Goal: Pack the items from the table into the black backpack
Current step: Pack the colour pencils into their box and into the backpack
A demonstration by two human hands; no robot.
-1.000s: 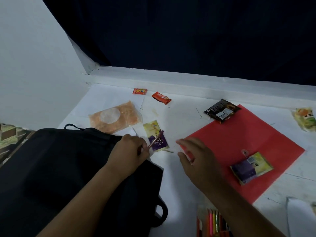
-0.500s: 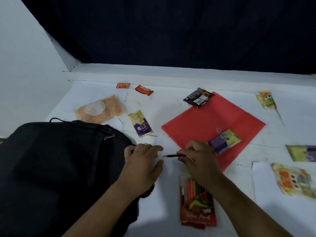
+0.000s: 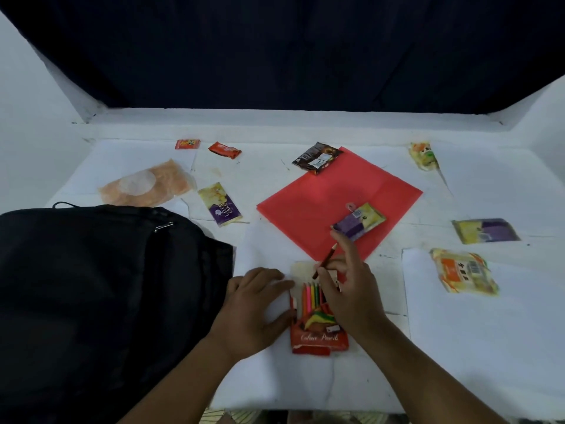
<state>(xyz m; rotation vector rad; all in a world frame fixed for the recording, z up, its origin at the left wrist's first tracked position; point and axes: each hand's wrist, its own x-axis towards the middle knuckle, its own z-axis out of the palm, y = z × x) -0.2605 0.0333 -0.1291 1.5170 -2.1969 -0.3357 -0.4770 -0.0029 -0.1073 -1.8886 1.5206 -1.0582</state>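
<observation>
The black backpack (image 3: 97, 289) lies on the left of the white table (image 3: 474, 347). A red box of colour pencils (image 3: 318, 338) sits open near the front edge, several pencils showing. My left hand (image 3: 256, 307) lies flat against the box's left side, steadying it. My right hand (image 3: 348, 289) pinches a single brown pencil (image 3: 325, 260) over the box's open flap, tip pointing up and away. A red folder (image 3: 330, 197) lies beyond the box with a purple-and-yellow cake packet (image 3: 359, 221) on it.
Snack packets are scattered about: an orange bag (image 3: 146, 185), a layer-cake packet (image 3: 220, 205), two small red wrappers (image 3: 224, 149), a dark packet (image 3: 316, 156), and yellow packets on the right (image 3: 464, 270). A dark curtain hangs behind the table.
The pencil passed from my left hand to my right. Both hands came back to the pencil box near the front edge, and the view shifted right.
</observation>
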